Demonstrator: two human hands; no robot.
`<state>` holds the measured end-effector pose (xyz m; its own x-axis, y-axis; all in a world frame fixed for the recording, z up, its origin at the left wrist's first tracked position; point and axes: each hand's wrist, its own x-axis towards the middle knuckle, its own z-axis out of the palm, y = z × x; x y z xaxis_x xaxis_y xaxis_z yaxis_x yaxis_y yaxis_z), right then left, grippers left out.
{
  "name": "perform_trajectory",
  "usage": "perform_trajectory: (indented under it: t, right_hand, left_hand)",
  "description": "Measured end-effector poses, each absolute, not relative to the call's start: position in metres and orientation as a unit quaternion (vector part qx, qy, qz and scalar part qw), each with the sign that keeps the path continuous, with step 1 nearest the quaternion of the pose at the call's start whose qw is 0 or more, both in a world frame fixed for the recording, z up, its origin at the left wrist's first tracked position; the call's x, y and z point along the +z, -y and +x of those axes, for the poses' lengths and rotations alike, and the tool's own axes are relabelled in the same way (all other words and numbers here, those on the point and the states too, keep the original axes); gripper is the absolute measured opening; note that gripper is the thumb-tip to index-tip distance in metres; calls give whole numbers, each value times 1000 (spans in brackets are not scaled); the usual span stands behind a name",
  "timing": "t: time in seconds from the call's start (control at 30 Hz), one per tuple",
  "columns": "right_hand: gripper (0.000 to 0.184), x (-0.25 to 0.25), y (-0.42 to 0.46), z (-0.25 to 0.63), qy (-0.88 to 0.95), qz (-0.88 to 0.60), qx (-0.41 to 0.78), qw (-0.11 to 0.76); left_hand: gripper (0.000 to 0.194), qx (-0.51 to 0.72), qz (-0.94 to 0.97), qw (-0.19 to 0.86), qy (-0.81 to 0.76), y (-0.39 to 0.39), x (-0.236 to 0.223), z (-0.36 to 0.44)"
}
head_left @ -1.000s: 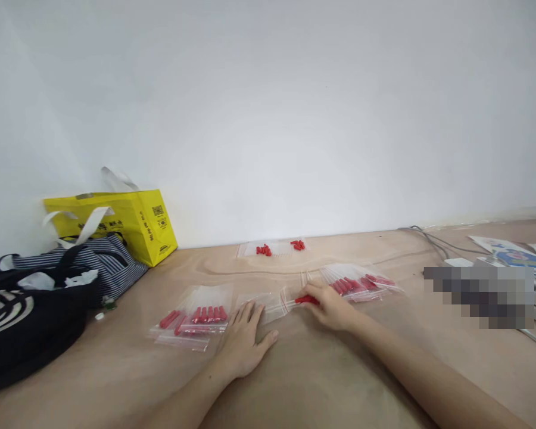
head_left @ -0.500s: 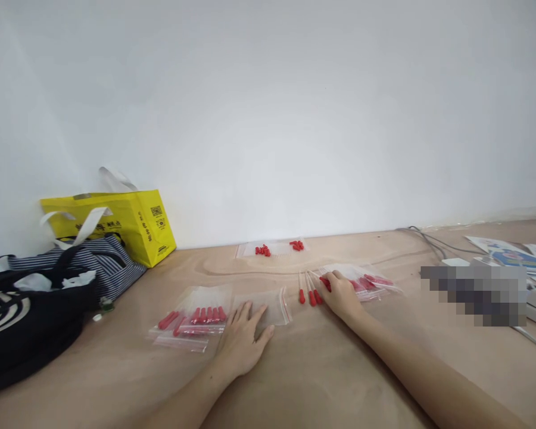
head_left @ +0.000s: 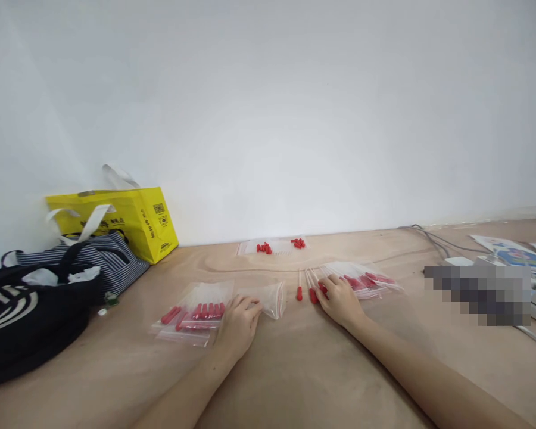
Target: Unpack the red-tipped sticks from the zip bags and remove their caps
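Surface (head_left: 286, 381), wooden, its near edge out of frame.

Left hand (head_left: 238, 325): fingers close together, lying over the left edge of one clear bag (head_left: 268, 295); whether they pinched the plastic could not be told. That bag, at mid-surface, looked unfilled, its red-striped mouth to the right.

Bags with red pieces (head_left: 204, 291), an overlapping group just left of that hand: contents inside, apparently done.

Right hand (head_left: 340, 302): fingers curled down over thin-stemmed droppers; grip on any one could not be told.

Red-bulbed droppers (head_left: 299, 293), a few: loose on the surface between the clear bag and the right hand, bulbs toward the near edge, stems toward the far; judged not yet bagged.

Second bagged group (head_left: 342, 269), just beyond the right hand: overlapping, red pieces showing; seemingly filled.

Yellow bag (head_left: 156, 229), toward the far left corner, against the wall.

Flat clear plastic (head_left: 247, 247), along the far edge: small red pieces (head_left: 265, 248) in two clusters; inside or on top, unclear, so their share of the remainder stood uncertain.
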<state>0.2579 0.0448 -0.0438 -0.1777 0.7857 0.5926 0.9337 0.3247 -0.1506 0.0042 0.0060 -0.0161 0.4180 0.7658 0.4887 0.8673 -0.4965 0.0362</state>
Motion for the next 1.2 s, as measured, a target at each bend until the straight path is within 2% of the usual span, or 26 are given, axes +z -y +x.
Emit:
perform_trajectory:
  t: [0.2,0.37,0.5,0.7,0.8,0.93,1.1,1.2]
  right_hand:
    - [19,-46,-39,257,791,-507,-139,313]
    - [20,-42,-35,256,786,-468,-178,364]
    - [19,-41,-34,254,796,-444,-175,372]
    - [18,-42,-33,252,805,-423,-165,382]
    - [20,-41,-33,252,804,-419,-161,390]
    - [19,-40,-33,251,806,-414,-161,392]
    - [17,-41,-33,250,812,-406,-161,388]
    - [17,-40,-32,249,811,-406,-162,388]
  left_hand:
    - [30,-323,-824,109,453,-11,-19,-2]
    - [27,-381,-774,123,491,-32,2,-31]
    - [27,-303,-719,137,610,-59,14,-73]
    - [28,-241,-709,131,650,-64,10,-102]
    - [29,-222,-741,125,621,-38,16,-95]
    - [39,-120,-850,48,510,-2,20,-91]
    - [30,-48,-852,102,512,8,13,-96]
    - [33,-8,-855,135,500,9,14,-86]
